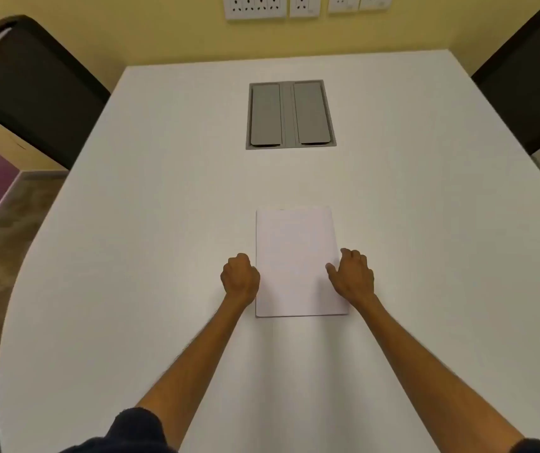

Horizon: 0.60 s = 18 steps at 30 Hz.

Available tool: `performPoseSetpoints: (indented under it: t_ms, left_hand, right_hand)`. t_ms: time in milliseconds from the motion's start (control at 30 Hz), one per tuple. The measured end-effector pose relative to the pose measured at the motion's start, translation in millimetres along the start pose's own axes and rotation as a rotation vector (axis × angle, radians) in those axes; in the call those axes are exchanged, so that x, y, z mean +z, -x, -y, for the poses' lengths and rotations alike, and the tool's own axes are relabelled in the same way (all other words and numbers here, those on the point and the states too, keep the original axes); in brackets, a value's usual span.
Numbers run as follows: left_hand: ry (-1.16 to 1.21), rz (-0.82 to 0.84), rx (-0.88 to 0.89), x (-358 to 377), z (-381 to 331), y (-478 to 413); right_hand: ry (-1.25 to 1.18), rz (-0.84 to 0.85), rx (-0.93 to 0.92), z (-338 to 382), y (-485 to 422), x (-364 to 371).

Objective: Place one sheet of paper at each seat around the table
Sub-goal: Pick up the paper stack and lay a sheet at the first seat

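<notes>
A white stack of paper (296, 256) lies flat on the white table (131, 256), in front of me near the middle. My left hand (240, 278) rests at the stack's left edge with its fingers curled under, touching the edge. My right hand (352, 276) sits at the right edge, thumb lying on the top sheet and fingers curled down along the side. Whether either hand grips the paper is not clear. No other sheets show on the table.
A grey cable box (290, 114) with two closed lids is set into the table beyond the paper. Black chairs stand at the far left (29, 89) and far right (530, 76). Wall sockets (304, 4) line the yellow wall behind.
</notes>
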<state>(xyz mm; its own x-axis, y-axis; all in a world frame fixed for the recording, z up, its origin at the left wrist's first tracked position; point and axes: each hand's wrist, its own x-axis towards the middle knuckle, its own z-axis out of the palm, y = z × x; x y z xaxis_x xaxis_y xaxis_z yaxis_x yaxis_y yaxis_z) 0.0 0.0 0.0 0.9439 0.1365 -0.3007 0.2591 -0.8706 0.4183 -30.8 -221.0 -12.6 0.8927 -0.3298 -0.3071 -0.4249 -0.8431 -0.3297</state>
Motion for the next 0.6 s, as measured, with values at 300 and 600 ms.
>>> performPoseSetpoints:
  t_ms: [300,600]
  left_hand:
    - [0.051,0.018,-0.109,25,10,-9]
    - [0.100,-0.054,-0.095,34,7,-7]
  right_hand:
    - [-0.086,0.025,0.105,-5,6,23]
    - [-0.062,-0.015,0.091,0,7,32]
